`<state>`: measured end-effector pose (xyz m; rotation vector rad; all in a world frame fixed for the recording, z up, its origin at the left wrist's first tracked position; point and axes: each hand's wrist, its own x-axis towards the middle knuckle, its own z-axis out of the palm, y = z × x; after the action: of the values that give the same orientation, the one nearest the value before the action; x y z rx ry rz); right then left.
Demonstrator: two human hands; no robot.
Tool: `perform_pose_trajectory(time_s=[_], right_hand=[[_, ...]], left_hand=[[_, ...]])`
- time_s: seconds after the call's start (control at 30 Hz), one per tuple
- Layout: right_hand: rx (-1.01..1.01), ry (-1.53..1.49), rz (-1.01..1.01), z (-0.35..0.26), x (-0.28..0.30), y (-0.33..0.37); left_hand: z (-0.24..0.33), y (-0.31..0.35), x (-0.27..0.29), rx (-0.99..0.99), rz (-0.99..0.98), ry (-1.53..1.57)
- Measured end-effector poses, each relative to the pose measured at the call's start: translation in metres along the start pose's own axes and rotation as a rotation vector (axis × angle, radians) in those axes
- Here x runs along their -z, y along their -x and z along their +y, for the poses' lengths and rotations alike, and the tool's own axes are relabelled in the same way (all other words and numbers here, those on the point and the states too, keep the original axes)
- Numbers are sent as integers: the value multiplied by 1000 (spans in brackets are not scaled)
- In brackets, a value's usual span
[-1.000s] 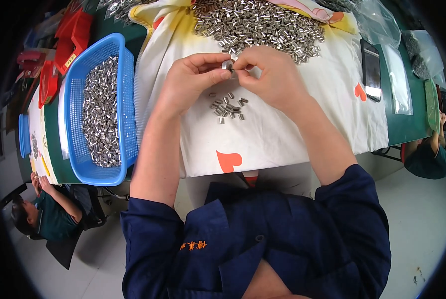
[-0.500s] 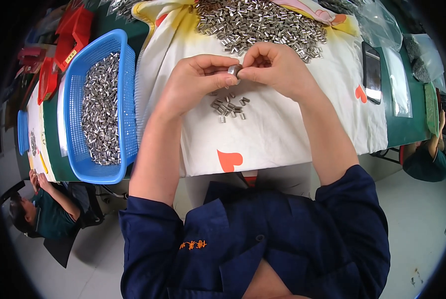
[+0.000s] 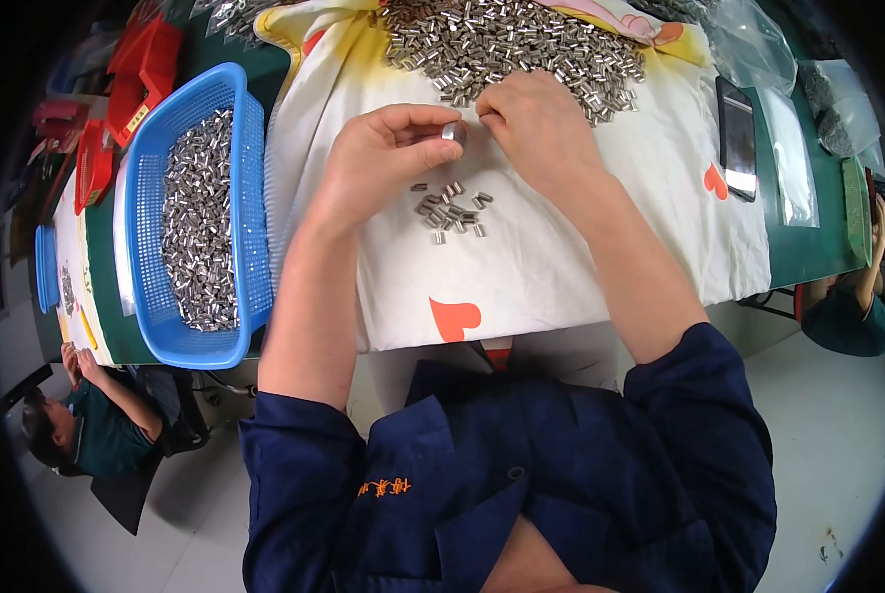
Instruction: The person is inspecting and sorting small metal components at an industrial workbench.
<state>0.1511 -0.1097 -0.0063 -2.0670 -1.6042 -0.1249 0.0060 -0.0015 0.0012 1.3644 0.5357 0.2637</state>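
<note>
Between the thumb and fingers of my left hand [image 3: 375,158] is a shiny rounded metal piece [image 3: 453,131], too small to make out in detail. My right hand [image 3: 541,127] is back upward at the near edge of a big heap of small metal cylinders [image 3: 521,44]. Its fingers are curled closed, and whatever they pinch is hidden. Below both hands a small loose group of the same cylinders [image 3: 448,212] lies on the white cloth [image 3: 551,282].
At the left stands a blue plastic basket [image 3: 252,217] filled with metal cylinders. Red bins [image 3: 93,163] are beyond it. A dark phone [image 3: 736,138] and clear plastic bags [image 3: 758,49] lie at the right. Co-workers sit at both sides, one at left [image 3: 116,425].
My right hand has come away from the metal piece and moved up to the heap, turning back upward. My left hand keeps the piece and has shifted slightly left.
</note>
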Motion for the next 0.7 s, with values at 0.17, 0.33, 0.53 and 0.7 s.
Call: perform_pose_trajectory(time_s=[0.17, 0.33, 0.53, 0.7], right_hand=[[-163, -468, -43, -15, 17, 2], [-209, -713, -99, -19, 17, 4], [60, -368, 145, -20, 11, 7], [-253, -750, -245, -11, 27, 1]], left_hand=[[0, -2, 3, -3, 12, 108], [-2, -1, 5, -14, -21, 153], [1, -1, -2, -17, 28, 88], [1, 1, 2, -5, -22, 76]])
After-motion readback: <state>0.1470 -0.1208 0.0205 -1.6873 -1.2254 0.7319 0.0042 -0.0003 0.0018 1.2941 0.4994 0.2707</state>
